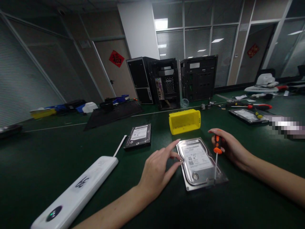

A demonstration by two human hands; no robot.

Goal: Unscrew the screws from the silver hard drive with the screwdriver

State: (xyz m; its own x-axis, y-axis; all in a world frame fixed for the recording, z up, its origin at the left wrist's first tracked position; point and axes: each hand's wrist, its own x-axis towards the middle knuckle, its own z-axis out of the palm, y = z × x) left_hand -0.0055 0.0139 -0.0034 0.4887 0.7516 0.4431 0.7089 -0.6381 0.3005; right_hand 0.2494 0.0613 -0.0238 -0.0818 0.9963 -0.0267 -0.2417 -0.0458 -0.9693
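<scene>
A silver hard drive (199, 159) with a white label lies flat on the green table, close in front of me. My left hand (159, 167) is at its left edge, index finger stretched along the upper left corner. Thumb and another finger pinch together there; a tiny shiny spot shows at their tips, too small to name. In my right hand (222, 143) is a screwdriver (217, 149) with an orange and black handle, held upright. Its shaft points down to the drive's lower right part; whether the tip sits in a screw I cannot tell.
Behind the drive stands a yellow plastic bin (185, 122). Another hard drive (138, 135) lies to the left, near a long white device (78, 194). Further right are a third drive (249, 116) and pliers (260, 107). Computer cases (164, 84) stand at the back.
</scene>
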